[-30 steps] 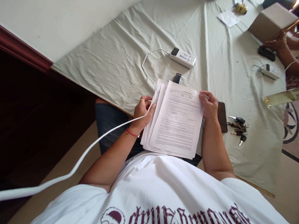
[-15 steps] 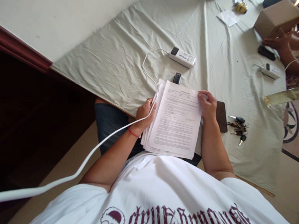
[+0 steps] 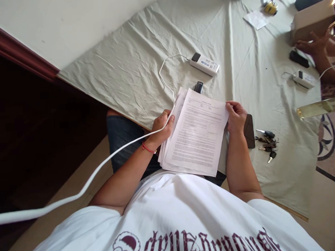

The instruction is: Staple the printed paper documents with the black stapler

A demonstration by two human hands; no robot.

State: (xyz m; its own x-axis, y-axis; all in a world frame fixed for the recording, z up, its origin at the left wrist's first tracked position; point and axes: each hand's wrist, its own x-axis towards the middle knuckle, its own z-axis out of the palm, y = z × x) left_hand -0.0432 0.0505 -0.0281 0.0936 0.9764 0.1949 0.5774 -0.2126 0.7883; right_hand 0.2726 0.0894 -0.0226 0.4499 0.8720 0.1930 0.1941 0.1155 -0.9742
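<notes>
A stack of printed sheets (image 3: 194,135) lies slightly fanned across my lap and the table's edge, its top page full of small text. My left hand (image 3: 164,125) is closed on the stack's left edge, thumb on top. A white cable (image 3: 123,144) passes over that hand. At the upper right corner, my right hand (image 3: 236,116) pinches the top sheet, its fingers closed. Beyond the papers' top edge sits a small black object (image 3: 199,87), partly hidden by them.
A white power bank-like device (image 3: 204,64) with a cable lies ahead. On my right are a dark phone (image 3: 249,131) and a bunch of keys (image 3: 268,142). Across the cloth-covered table (image 3: 141,55), another person's hands (image 3: 316,46) hold a cardboard box (image 3: 312,20). A bottle (image 3: 322,106) lies at the right.
My right hand has shifted slightly to the right, drawing the top sheet's corner with it. My left hand stays on the stack. The other person's box has tilted and moved slightly.
</notes>
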